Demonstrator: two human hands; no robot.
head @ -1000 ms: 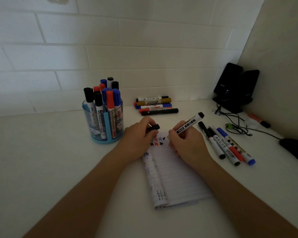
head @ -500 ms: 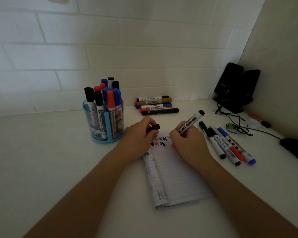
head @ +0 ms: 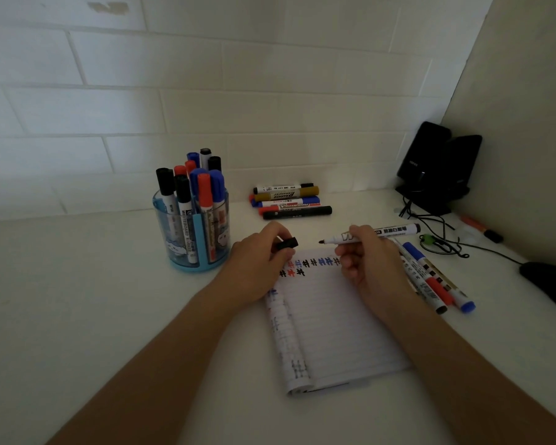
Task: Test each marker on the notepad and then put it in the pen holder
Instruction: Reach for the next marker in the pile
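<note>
Head view, marker: the black marker (head: 395,230) has lifted off the notepad (head: 334,316) — a second ago its tip was down on the top line; now it lies level above the notepad's top edge, tip pointing left
Right hand (head: 366,264): curled round the marker's barrel, over the notepad's upper right
Left hand (head: 257,261): pinches the black cap (head: 286,244) at the notepad's upper left corner
Pen holder (head: 191,232): left of the notepad, crowded with markers
Meaning: this test looks finished — recapping, then the holder, should follow
</note>
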